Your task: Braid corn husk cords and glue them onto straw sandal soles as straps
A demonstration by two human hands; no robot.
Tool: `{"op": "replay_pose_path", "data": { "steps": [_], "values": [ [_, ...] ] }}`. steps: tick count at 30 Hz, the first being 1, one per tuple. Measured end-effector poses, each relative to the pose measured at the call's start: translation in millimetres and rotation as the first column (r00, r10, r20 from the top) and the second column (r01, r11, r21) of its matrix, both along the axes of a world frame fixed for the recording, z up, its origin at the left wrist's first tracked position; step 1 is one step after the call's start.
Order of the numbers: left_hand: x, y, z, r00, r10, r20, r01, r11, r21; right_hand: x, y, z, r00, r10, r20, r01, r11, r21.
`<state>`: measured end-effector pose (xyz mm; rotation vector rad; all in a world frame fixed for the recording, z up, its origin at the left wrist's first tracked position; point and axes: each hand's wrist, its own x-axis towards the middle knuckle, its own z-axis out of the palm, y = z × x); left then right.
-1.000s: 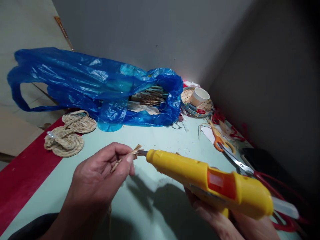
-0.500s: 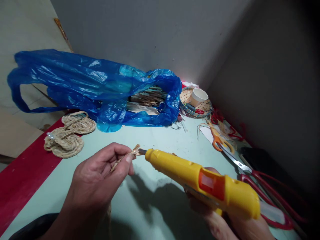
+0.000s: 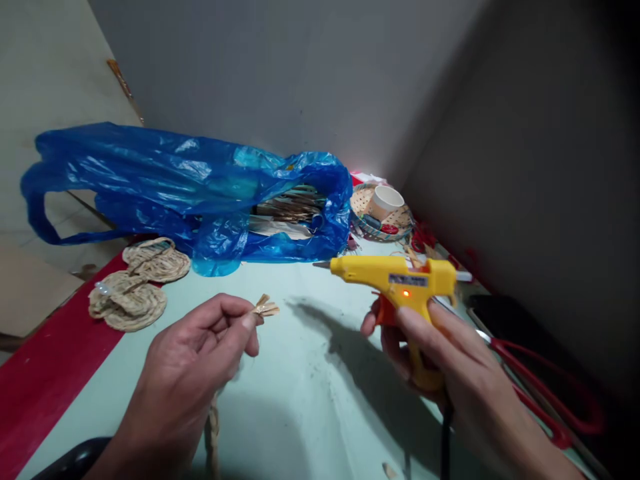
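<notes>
My left hand [image 3: 200,360] pinches a tan braided straw cord [image 3: 214,427] close to its frayed end [image 3: 266,307], which pokes out past the thumb and fingertip. Below the hand the rest of the cord hangs down, partly hidden. In my right hand [image 3: 450,360] is a yellow hot glue gun [image 3: 395,273], gripped by its handle with fingers around the orange trigger. A small orange light glows on its side, and its nozzle points left, apart from the cord. A clear glue stick [image 3: 463,275] sticks out of its back.
A blue plastic bag [image 3: 175,173] with straw strands inside lies along the wall. Two coiled straw pieces [image 3: 125,300] rest at left. A woven basket [image 3: 360,207] with a white cup [image 3: 387,201] stands at the back right. Red-handled scissors [image 3: 545,387] and a dark flat object [image 3: 510,320] lie right.
The glue gun has moved up and away from the cord's end and turned level, its nozzle no longer at the straw. My left hand still pinches the cord in nearly the same place.
</notes>
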<state>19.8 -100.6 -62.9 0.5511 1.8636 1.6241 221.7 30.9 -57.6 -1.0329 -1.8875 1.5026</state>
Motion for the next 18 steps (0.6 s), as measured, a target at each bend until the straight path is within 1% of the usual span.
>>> {"op": "replay_pose_path", "data": {
  "steps": [2, 4, 6, 7, 10, 11, 12, 13, 14, 15, 16, 17, 18],
  "values": [
    [0.1, -1.0, 0.1, 0.996, -0.037, 0.078, 0.035, 0.999, 0.023, -6.3, 9.3, 0.0, 0.995, 0.013, -0.100, -0.035, 0.976, -0.214],
    [0.2, -2.4, -0.5, 0.986, -0.078, 0.147, 0.073, 0.997, 0.040, -11.3, 16.8, -3.9, 0.983, 0.041, -0.177, -0.098, 0.940, -0.328],
    [0.1, -4.1, -1.5, 0.979, -0.122, 0.164, 0.116, 0.992, 0.044, -13.2, 21.1, -9.6, 0.975, 0.081, -0.208, -0.153, 0.920, -0.360],
    [0.0, -5.0, -2.0, 0.978, -0.139, 0.157, 0.134, 0.990, 0.040, -13.0, 22.1, -12.2, 0.975, 0.105, -0.196, -0.171, 0.917, -0.360],
    [0.4, -8.0, -3.2, 0.975, -0.175, 0.136, 0.174, 0.985, 0.023, -10.0, 24.1, -15.2, 0.980, 0.187, -0.069, -0.199, 0.928, -0.313],
    [0.6, -9.0, -3.7, 0.973, -0.188, 0.135, 0.187, 0.982, 0.022, -8.6, 25.2, -14.5, 0.978, 0.207, 0.015, -0.196, 0.946, -0.258],
    [0.8, -9.8, -4.4, 0.970, -0.203, 0.131, 0.201, 0.979, 0.025, -7.1, 26.6, -13.2, 0.970, 0.215, 0.115, -0.193, 0.965, -0.176],
    [0.9, -10.5, -5.4, 0.968, -0.219, 0.126, 0.216, 0.976, 0.031, -5.4, 28.3, -11.5, 0.956, 0.202, 0.211, -0.189, 0.979, -0.080],
    [1.1, -11.1, -6.6, 0.967, -0.225, 0.115, 0.223, 0.974, 0.033, -3.7, 29.9, -9.5, 0.936, 0.162, 0.313, -0.181, 0.983, 0.035],
    [1.4, -11.6, -7.8, 0.970, -0.223, 0.102, 0.220, 0.975, 0.031, -2.1, 31.2, -7.6, 0.901, 0.094, 0.424, -0.179, 0.970, 0.165],
    [2.0, -12.0, -9.0, 0.973, -0.215, 0.084, 0.213, 0.977, 0.027, -0.5, 31.8, -5.6, 0.844, 0.004, 0.536, -0.190, 0.937, 0.293],
    [2.9, -12.2, -9.8, 0.977, -0.201, 0.069, 0.200, 0.980, 0.018, 0.7, 31.5, -3.8, 0.765, -0.098, 0.637, -0.219, 0.890, 0.401],
    [4.3, -12.3, -10.1, 0.980, -0.191, 0.057, 0.191, 0.981, 0.007, 1.5, 30.1, -1.9, 0.668, -0.203, 0.716, -0.264, 0.835, 0.483]
  ]
}}
